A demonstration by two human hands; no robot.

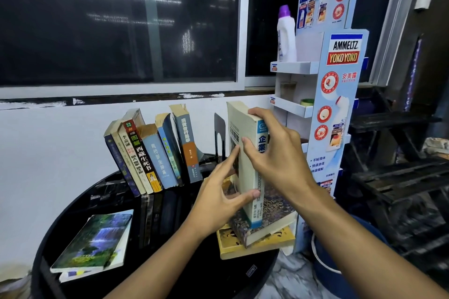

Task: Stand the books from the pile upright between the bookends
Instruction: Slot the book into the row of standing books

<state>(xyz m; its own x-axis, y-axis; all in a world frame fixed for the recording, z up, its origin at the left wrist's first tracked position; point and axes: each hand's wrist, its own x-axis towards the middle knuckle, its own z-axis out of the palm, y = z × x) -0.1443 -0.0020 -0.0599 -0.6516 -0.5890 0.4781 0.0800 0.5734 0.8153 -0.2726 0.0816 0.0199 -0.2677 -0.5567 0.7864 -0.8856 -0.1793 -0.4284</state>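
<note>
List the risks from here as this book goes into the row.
1. The standing row leans left, away from the black bookend; a nudge may tip it flat.
2. The yellow book under the pile seems to overhang the table edge; a bump from the held book may knock it off.

Both bare forearms reach forward from the lower edge of view; the left hand (218, 192) pinches the lower part of an upright book (239, 121), thumb across the spine, index finger straight along the cover; the right hand (279, 153) grips the upper part, fingers curled over the top edge, thumb against the cover side.
</note>
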